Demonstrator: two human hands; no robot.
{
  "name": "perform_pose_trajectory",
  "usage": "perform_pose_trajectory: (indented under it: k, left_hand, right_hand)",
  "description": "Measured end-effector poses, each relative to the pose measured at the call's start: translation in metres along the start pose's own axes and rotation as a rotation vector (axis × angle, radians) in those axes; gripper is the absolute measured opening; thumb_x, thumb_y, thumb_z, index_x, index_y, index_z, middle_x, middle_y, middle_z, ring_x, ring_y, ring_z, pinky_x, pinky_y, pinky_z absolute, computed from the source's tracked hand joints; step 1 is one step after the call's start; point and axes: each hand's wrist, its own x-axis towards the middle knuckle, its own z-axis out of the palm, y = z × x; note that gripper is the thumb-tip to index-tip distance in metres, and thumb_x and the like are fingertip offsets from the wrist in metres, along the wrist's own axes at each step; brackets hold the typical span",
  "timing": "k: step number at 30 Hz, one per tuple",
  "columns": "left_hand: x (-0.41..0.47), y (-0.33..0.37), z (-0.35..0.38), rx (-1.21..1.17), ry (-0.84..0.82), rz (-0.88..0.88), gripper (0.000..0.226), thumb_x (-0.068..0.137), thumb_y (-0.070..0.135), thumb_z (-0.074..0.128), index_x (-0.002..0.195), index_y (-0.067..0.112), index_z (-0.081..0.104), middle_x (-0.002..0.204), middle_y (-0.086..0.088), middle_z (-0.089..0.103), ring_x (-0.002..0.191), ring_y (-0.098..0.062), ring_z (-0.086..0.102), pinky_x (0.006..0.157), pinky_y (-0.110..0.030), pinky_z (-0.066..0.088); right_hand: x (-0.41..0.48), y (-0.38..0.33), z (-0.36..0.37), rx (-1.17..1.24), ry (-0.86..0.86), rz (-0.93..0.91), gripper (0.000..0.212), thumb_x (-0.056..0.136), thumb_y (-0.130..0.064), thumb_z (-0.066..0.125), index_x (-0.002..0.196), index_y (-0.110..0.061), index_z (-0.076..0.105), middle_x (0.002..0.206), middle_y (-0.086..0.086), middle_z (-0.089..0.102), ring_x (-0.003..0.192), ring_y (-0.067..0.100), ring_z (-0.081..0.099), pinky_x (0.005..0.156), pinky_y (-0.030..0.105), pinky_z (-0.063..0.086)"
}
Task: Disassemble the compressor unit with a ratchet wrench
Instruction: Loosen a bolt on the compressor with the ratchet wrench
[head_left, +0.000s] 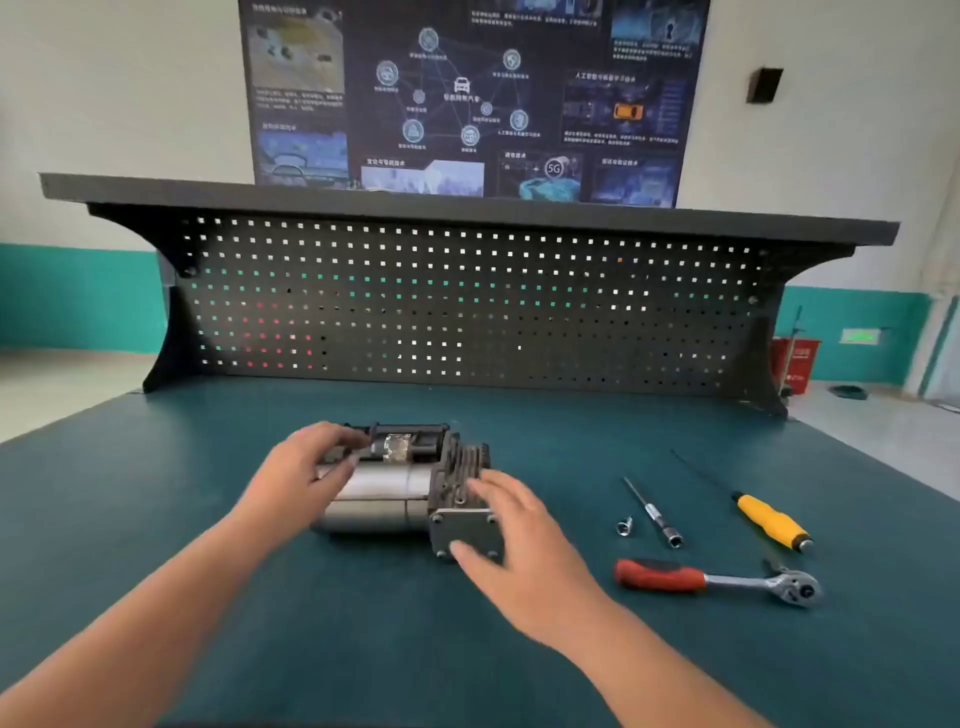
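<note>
Head view: left hand (301, 467) grips the silver-bodied, black-finned compressor unit (384, 493), right hand (514, 540) rests open on it; square it firmly before fetching the red-handled ratchet wrench (717, 579).

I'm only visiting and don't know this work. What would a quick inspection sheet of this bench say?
Surface: teal benchtop with a black pegboard behind it.
Job's things: compressor unit lies mid-bench; ratchet wrench, red-handled, lies untouched to its right.
Clutter: yellow screwdriver, extension bar, small metal fitting.
Hands: left hand grips the compressor's cylindrical end; right hand touches the plate end, fingers fairly straight.
Cables: nothing seen.
Surroundings: dark poster on the wall, red container on the floor at right.
</note>
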Motion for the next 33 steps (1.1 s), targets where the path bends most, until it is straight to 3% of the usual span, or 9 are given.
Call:
perform_pose_trajectory:
  k: [3,6,9,13,17,22,24,27,33]
  left_hand:
    - [0.035,-0.012,0.032,0.405,-0.179,-0.114,0.038,0.094,0.035,0.05,0.127,0.017,0.054,0.128,-0.004,0.051,0.12,-0.025,0.047,0.097,-0.034,0.038]
    - [0.041,-0.031,0.048,0.548,-0.264,-0.219,0.046,0.095,0.049,0.037,0.128,0.02,0.052,0.136,-0.002,0.045,0.124,-0.024,0.042,0.1,-0.04,0.035]
    - [0.037,-0.041,0.051,0.549,-0.235,-0.194,0.045,0.095,0.049,0.034,0.122,0.022,0.057,0.128,-0.002,0.049,0.119,-0.025,0.042,0.091,-0.039,0.042]
    - [0.029,-0.027,0.05,0.6,-0.31,-0.206,0.046,0.096,0.051,0.029,0.121,0.026,0.059,0.116,-0.001,0.05,0.114,-0.023,0.039,0.088,-0.036,0.038]
    - [0.015,0.002,0.041,0.762,-0.37,-0.143,0.047,0.094,0.057,0.026,0.122,0.033,0.055,0.117,0.001,0.052,0.115,-0.023,0.042,0.096,-0.042,0.028]
    - [-0.023,0.027,0.034,0.536,-0.457,0.099,0.077,0.074,0.078,0.029,0.139,0.037,0.035,0.132,0.007,0.038,0.124,-0.017,0.034,0.108,-0.032,0.024]
    - [-0.036,0.037,0.034,0.521,-0.494,0.229,0.083,0.068,0.077,0.046,0.139,0.035,0.04,0.139,0.002,0.038,0.127,-0.02,0.038,0.109,-0.032,0.03]
    - [-0.039,0.05,0.048,0.668,-0.37,0.407,0.076,0.047,0.061,0.081,0.115,0.034,0.066,0.116,-0.005,0.064,0.095,-0.021,0.065,0.081,-0.033,0.054]
    - [-0.03,0.072,0.089,0.677,-0.256,0.332,0.073,0.029,0.053,0.09,0.098,0.035,0.073,0.093,-0.007,0.069,0.076,-0.026,0.067,0.079,-0.057,0.051]
  right_hand:
    - [0.054,-0.013,0.043,-0.321,-0.012,-0.073,0.072,0.093,-0.043,0.048,0.148,-0.008,0.018,0.157,0.009,0.011,0.145,0.02,0.005,0.117,0.035,0.003]
    - [0.083,-0.009,0.066,-0.526,-0.098,0.019,0.078,0.092,-0.046,0.048,0.145,0.001,0.017,0.153,0.017,0.02,0.142,0.029,0.016,0.116,0.043,0.012]
    - [0.084,0.01,0.07,-0.55,-0.062,0.008,0.063,0.096,-0.037,0.044,0.144,-0.002,0.023,0.15,0.014,0.029,0.138,0.026,0.027,0.113,0.041,0.02]
    - [0.08,0.025,0.067,-0.524,-0.071,-0.044,0.06,0.096,-0.032,0.043,0.147,-0.008,0.021,0.154,0.008,0.025,0.141,0.02,0.023,0.116,0.044,0.01]
    - [0.074,0.054,0.043,-0.511,-0.124,-0.073,0.059,0.097,-0.036,0.043,0.149,-0.022,0.02,0.156,-0.005,0.021,0.143,0.013,0.017,0.115,0.049,0.001]
    - [0.072,0.103,0.012,-0.526,-0.183,-0.008,0.058,0.095,-0.047,0.043,0.146,-0.046,0.014,0.157,-0.013,0.012,0.146,0.015,-0.003,0.114,0.055,-0.001]
    - [0.075,0.119,0.002,-0.512,-0.177,0.091,0.065,0.092,-0.055,0.044,0.147,-0.045,0.01,0.159,-0.01,0.003,0.145,0.018,-0.008,0.114,0.053,0.003]
    - [0.083,0.136,-0.008,-0.55,-0.167,0.206,0.078,0.085,-0.066,0.045,0.149,-0.038,0.011,0.159,-0.003,0.002,0.146,0.021,-0.007,0.114,0.051,0.008]
    - [0.104,0.148,-0.014,-0.625,-0.157,0.395,0.082,0.082,-0.072,0.043,0.145,-0.022,0.03,0.155,0.006,0.022,0.145,0.026,0.005,0.112,0.051,0.018]
